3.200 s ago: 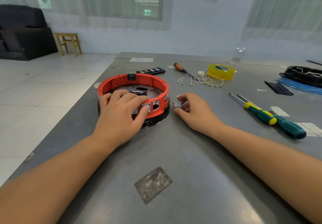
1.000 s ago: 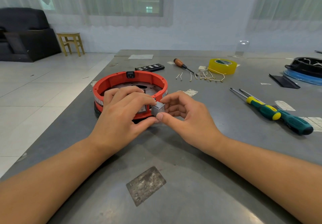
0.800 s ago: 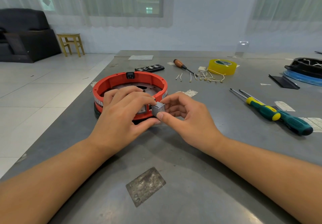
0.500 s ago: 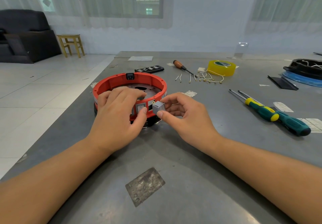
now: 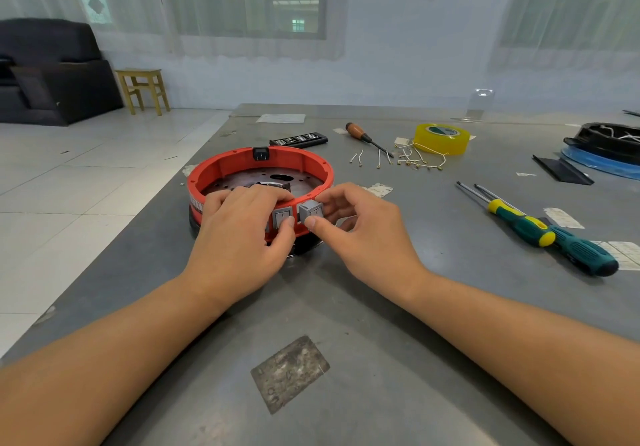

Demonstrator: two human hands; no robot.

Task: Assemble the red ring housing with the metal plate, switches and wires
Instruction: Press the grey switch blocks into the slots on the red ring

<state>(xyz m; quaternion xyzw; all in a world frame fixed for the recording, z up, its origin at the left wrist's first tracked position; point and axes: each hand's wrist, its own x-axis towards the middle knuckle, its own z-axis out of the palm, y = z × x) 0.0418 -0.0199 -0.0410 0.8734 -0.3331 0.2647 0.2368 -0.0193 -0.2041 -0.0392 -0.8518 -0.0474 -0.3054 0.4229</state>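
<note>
The red ring housing [image 5: 221, 171] sits on the grey table with the perforated metal plate [image 5: 242, 182] inside it and a black socket [image 5: 260, 153] on its far wall. My left hand [image 5: 239, 234] grips the ring's near wall, fingers over the rim and thumb beside a grey switch [image 5: 281, 217] seated in the wall. My right hand [image 5: 360, 234] pinches a second grey switch [image 5: 310, 211] against the ring's outer wall just right of the first one. Short wires with brass terminals [image 5: 408, 161] lie loose farther back.
Two green-and-yellow screwdrivers [image 5: 540, 234] lie to the right. A wooden-handled screwdriver [image 5: 363, 135], a yellow tape roll [image 5: 441, 139] and a black bit case [image 5: 298, 140] lie behind the ring. A black and blue housing [image 5: 606, 151] sits far right. The table's left edge drops to tiled floor.
My right hand picked up the second switch from the table and brought it to the ring's wall. My left thumb drew back, uncovering the seated switch.
</note>
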